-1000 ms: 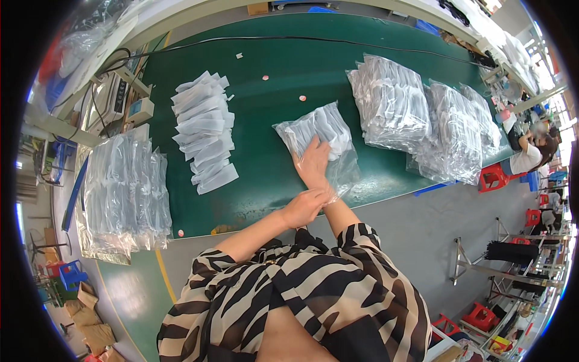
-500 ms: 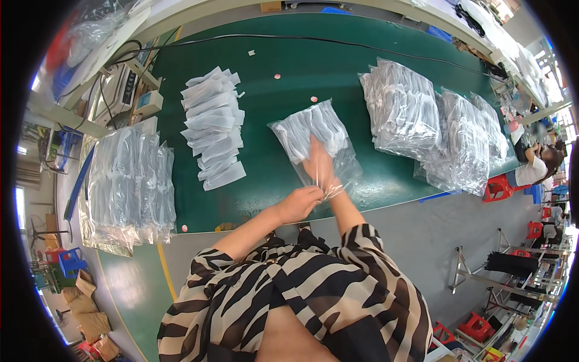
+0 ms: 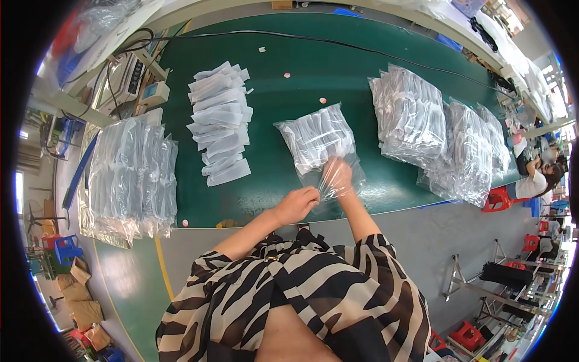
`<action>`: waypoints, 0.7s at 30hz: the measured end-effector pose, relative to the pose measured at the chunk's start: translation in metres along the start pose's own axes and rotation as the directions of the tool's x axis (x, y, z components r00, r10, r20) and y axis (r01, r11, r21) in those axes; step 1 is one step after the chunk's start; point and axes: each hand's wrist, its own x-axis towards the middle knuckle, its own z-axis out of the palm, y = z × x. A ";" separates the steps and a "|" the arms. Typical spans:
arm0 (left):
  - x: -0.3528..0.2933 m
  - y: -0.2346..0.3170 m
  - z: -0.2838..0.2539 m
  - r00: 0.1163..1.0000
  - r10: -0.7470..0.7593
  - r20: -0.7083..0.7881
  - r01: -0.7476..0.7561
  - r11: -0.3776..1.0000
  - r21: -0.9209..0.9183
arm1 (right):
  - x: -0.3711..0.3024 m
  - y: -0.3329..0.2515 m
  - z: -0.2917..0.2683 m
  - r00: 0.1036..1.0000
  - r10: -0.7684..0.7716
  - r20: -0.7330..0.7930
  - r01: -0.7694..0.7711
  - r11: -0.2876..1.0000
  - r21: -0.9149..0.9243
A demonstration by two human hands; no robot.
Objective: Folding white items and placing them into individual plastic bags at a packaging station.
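In front of me a clear plastic bag [image 3: 310, 178] lies on the green table, holding a bundle of folded whitish, sheer pieces [image 3: 316, 136]. My left hand [image 3: 297, 205] is closed on the film at the bag's near, open end, pinching it. Inside that mouth is my right hand [image 3: 338, 175], just below the near edge of the bundle. Its fingers look bent, but the shiny film blurs them and I cannot see whether they grip anything. Left of the bag, a row of overlapping loose whitish pieces [image 3: 220, 123] runs away from me.
Filled clear bags [image 3: 410, 114] are piled at the right of the green table [image 3: 289, 66]. More filled bags [image 3: 129, 178] stand at the left. A black cable [image 3: 289, 35] crosses the far side. Beyond the right end, a person [image 3: 534, 181] sits near a red stool [image 3: 497, 199].
My right hand has drawn back toward me, from on top of the bundle to the bag's mouth. My left hand still holds the film. The view has shifted slightly.
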 end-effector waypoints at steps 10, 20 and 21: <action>0.014 0.006 -0.012 1.000 -0.006 -0.013 0.006 1.000 -0.020 | 0.012 0.010 0.009 0.991 0.071 -0.116 -0.065 0.996 0.054; 0.007 -0.003 0.005 0.992 0.109 0.071 -0.101 0.990 -0.102 | 0.032 -0.059 0.010 0.994 -0.108 0.035 0.085 0.915 0.393; 0.005 -0.003 0.004 0.992 0.107 0.067 -0.100 0.990 -0.101 | 0.033 -0.061 0.013 0.996 -0.089 0.029 0.072 0.921 0.383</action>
